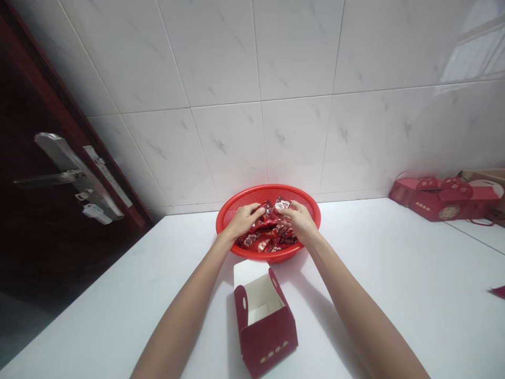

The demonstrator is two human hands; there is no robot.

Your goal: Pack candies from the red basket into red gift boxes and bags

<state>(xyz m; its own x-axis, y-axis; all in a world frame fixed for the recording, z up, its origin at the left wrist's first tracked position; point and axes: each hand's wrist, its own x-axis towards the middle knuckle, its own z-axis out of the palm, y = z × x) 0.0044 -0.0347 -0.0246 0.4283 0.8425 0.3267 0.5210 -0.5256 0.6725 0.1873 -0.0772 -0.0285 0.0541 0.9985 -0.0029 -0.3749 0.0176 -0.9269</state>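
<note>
Maroon box [270,339]; left hand [244,219], right hand [302,223] pinching red packets [269,210]

Your forearms [347,295] cut at btm edge. Gold txt [274,352] on open box [270,334] too blurred to read. Basket [272,256] btm mostly hidden under packets [263,245]. Dark-red scrap [499,291] cut by R edge, can't ID; door [23,221] cut by L.

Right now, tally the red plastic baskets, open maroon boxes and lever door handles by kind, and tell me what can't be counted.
Red plastic basket: 1
Open maroon box: 1
Lever door handle: 1
Total: 3
Wrapped packets overlap too much to count.
</note>
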